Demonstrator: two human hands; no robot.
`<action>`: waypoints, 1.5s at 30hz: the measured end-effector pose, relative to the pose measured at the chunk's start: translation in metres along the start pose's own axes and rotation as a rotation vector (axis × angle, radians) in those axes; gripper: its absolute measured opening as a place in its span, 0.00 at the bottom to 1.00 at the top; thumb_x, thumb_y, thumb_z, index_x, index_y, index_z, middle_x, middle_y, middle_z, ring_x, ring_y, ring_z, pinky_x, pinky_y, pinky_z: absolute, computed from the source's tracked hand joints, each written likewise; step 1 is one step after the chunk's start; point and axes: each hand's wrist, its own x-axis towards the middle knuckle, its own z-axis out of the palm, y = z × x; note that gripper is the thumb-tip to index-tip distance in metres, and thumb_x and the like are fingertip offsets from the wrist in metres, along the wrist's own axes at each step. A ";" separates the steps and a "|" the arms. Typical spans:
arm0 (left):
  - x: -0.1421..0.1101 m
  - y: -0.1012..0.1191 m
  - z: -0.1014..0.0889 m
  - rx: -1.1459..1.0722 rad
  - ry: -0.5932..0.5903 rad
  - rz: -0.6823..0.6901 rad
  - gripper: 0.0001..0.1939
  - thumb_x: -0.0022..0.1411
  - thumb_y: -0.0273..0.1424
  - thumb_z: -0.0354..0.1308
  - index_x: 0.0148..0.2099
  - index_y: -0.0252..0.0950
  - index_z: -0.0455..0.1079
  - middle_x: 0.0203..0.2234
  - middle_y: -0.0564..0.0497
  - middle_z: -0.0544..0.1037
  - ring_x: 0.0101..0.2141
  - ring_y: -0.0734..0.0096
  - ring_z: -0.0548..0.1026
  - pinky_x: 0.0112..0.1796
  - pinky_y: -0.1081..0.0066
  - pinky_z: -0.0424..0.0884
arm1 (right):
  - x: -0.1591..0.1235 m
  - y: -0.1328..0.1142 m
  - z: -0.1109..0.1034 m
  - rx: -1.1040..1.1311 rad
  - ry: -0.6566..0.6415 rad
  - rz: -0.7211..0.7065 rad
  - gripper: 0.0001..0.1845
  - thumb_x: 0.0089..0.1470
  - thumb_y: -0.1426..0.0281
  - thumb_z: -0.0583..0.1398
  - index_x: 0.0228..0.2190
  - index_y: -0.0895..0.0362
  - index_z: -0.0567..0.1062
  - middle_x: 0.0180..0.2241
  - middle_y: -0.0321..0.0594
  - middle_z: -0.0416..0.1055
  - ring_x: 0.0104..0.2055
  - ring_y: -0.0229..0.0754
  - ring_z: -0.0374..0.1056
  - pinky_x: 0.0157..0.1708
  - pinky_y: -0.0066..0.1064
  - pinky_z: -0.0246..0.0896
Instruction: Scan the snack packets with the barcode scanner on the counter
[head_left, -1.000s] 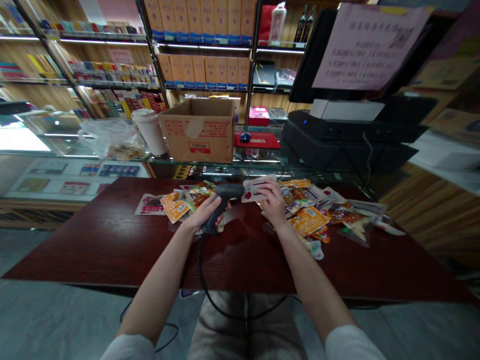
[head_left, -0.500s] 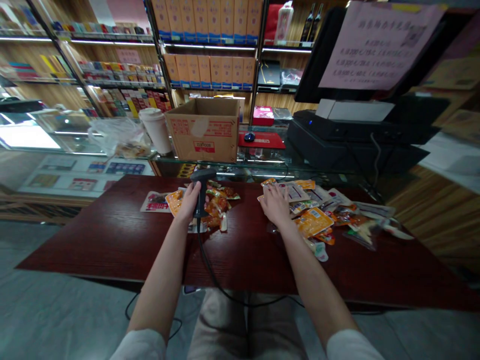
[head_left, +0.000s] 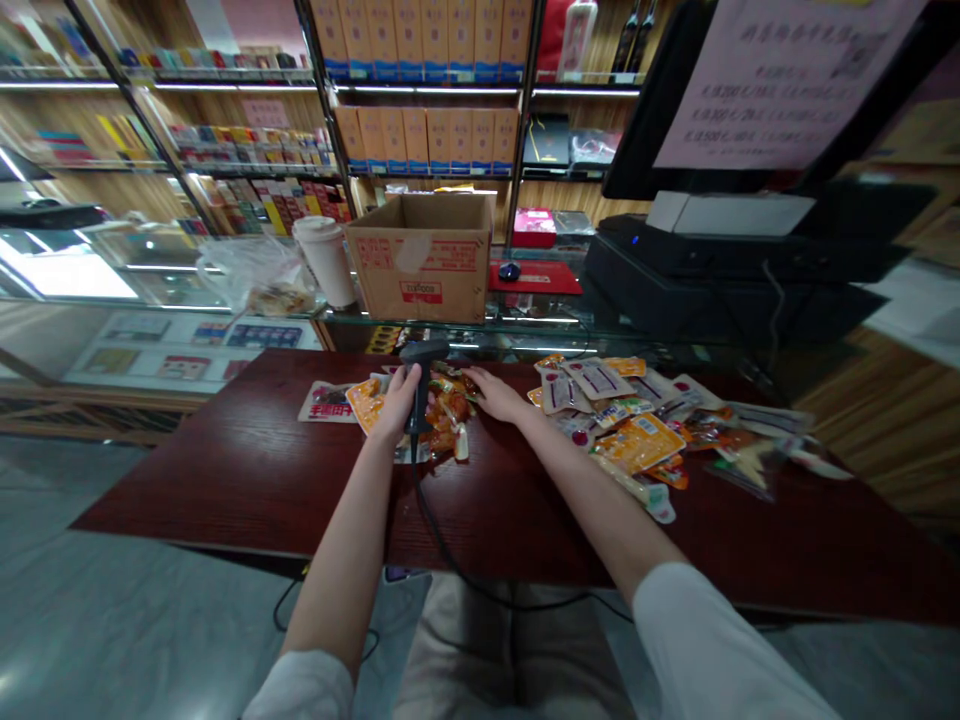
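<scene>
My left hand (head_left: 399,402) is wrapped round the handle of a black barcode scanner (head_left: 420,395), whose head is upright above a small pile of snack packets (head_left: 448,410). My right hand (head_left: 493,394) reaches in from the right, fingers stretched out, with its fingertips at the right edge of that pile. Whether they pinch a packet does not show. A flat white packet with red print (head_left: 328,402) and an orange packet (head_left: 365,402) lie left of the scanner. On the right side of the table spreads a larger heap of snack packets (head_left: 637,442).
The dark red table (head_left: 225,470) carries both piles. Behind it on a glass counter stand an open cardboard box (head_left: 420,265), a white paper cup (head_left: 325,262), a plastic bag (head_left: 251,275) and a mouse (head_left: 510,271). The scanner's cable (head_left: 450,560) hangs over the front edge.
My right hand has left the larger right-hand heap and moved left to the small pile by the scanner. My left hand still holds the scanner there. The view has shifted slightly.
</scene>
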 end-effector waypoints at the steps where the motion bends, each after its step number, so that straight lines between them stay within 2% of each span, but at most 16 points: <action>1: 0.001 -0.001 0.000 -0.007 0.000 0.000 0.23 0.59 0.50 0.61 0.44 0.38 0.61 0.38 0.47 0.79 0.19 0.78 0.69 0.18 0.74 0.64 | 0.005 0.002 0.005 0.012 -0.017 -0.001 0.32 0.55 0.80 0.55 0.62 0.59 0.65 0.63 0.53 0.59 0.64 0.47 0.61 0.63 0.40 0.54; 5: 0.003 -0.006 -0.002 -0.019 -0.021 0.008 0.23 0.59 0.50 0.61 0.45 0.38 0.62 0.40 0.46 0.79 0.19 0.78 0.70 0.19 0.74 0.65 | 0.004 0.019 0.009 0.054 0.045 0.049 0.28 0.55 0.77 0.57 0.58 0.58 0.70 0.58 0.53 0.63 0.60 0.49 0.64 0.62 0.43 0.56; 11: 0.004 -0.009 -0.003 -0.025 -0.031 0.006 0.24 0.60 0.49 0.60 0.48 0.38 0.63 0.40 0.46 0.79 0.20 0.77 0.70 0.19 0.74 0.64 | -0.010 0.034 -0.006 0.176 -0.070 0.001 0.40 0.37 0.78 0.67 0.55 0.57 0.72 0.54 0.49 0.66 0.57 0.51 0.65 0.61 0.45 0.57; 13: 0.003 -0.008 -0.002 -0.028 -0.030 0.010 0.24 0.60 0.49 0.60 0.48 0.37 0.64 0.40 0.46 0.79 0.20 0.77 0.70 0.19 0.74 0.64 | -0.017 0.035 -0.010 0.246 -0.001 0.033 0.33 0.38 0.79 0.66 0.50 0.57 0.74 0.52 0.47 0.69 0.56 0.50 0.66 0.61 0.46 0.57; 17: 0.000 -0.005 0.000 -0.042 -0.046 0.006 0.24 0.60 0.49 0.61 0.48 0.37 0.64 0.37 0.47 0.79 0.20 0.77 0.70 0.20 0.74 0.65 | -0.035 0.033 -0.017 0.740 0.211 0.225 0.16 0.48 0.75 0.62 0.41 0.54 0.75 0.41 0.39 0.76 0.48 0.46 0.71 0.57 0.50 0.61; 19: -0.002 -0.003 0.001 -0.048 -0.065 -0.021 0.26 0.59 0.50 0.61 0.49 0.36 0.65 0.31 0.49 0.78 0.19 0.76 0.69 0.19 0.74 0.64 | -0.045 0.031 -0.022 1.023 0.261 0.258 0.13 0.52 0.72 0.60 0.41 0.52 0.74 0.41 0.37 0.77 0.46 0.44 0.73 0.56 0.50 0.65; 22: -0.006 0.000 0.005 -0.061 -0.138 -0.087 0.29 0.58 0.54 0.60 0.49 0.35 0.66 0.20 0.55 0.72 0.16 0.76 0.67 0.17 0.75 0.61 | -0.056 0.026 -0.030 1.405 0.316 0.230 0.12 0.52 0.72 0.61 0.40 0.51 0.74 0.44 0.36 0.78 0.48 0.42 0.74 0.57 0.47 0.66; 25: -0.011 0.002 0.010 -0.070 -0.220 -0.147 0.31 0.58 0.57 0.58 0.47 0.33 0.68 0.15 0.57 0.68 0.14 0.76 0.65 0.16 0.76 0.60 | -0.061 0.023 -0.035 1.601 0.343 0.231 0.12 0.50 0.72 0.63 0.39 0.52 0.75 0.43 0.36 0.79 0.49 0.43 0.74 0.58 0.46 0.65; 31: -0.021 0.001 0.026 -0.090 -0.318 -0.187 0.30 0.58 0.56 0.59 0.46 0.33 0.69 0.16 0.55 0.70 0.14 0.75 0.66 0.16 0.75 0.62 | -0.063 0.023 -0.033 1.659 0.270 0.284 0.15 0.47 0.72 0.65 0.40 0.52 0.75 0.41 0.39 0.80 0.47 0.47 0.76 0.56 0.49 0.66; 37: -0.026 -0.005 0.035 -0.069 -0.460 -0.151 0.36 0.54 0.57 0.62 0.52 0.33 0.68 0.15 0.57 0.69 0.15 0.75 0.66 0.17 0.75 0.62 | -0.065 0.016 -0.030 1.478 0.321 0.236 0.29 0.36 0.81 0.66 0.43 0.49 0.73 0.42 0.31 0.79 0.45 0.40 0.76 0.60 0.44 0.62; 40: -0.026 -0.008 0.037 -0.041 -0.514 -0.170 0.39 0.53 0.58 0.62 0.54 0.31 0.66 0.15 0.58 0.67 0.14 0.76 0.65 0.17 0.75 0.61 | -0.063 0.014 -0.028 1.403 0.342 0.231 0.30 0.35 0.79 0.67 0.44 0.51 0.73 0.42 0.32 0.78 0.44 0.40 0.75 0.58 0.42 0.63; 45: -0.027 -0.012 0.039 -0.055 -0.550 -0.164 0.38 0.54 0.57 0.63 0.53 0.32 0.65 0.16 0.59 0.67 0.15 0.77 0.66 0.16 0.77 0.62 | -0.061 0.016 -0.021 1.342 0.329 0.222 0.30 0.34 0.76 0.69 0.44 0.51 0.72 0.42 0.35 0.77 0.45 0.42 0.73 0.55 0.44 0.66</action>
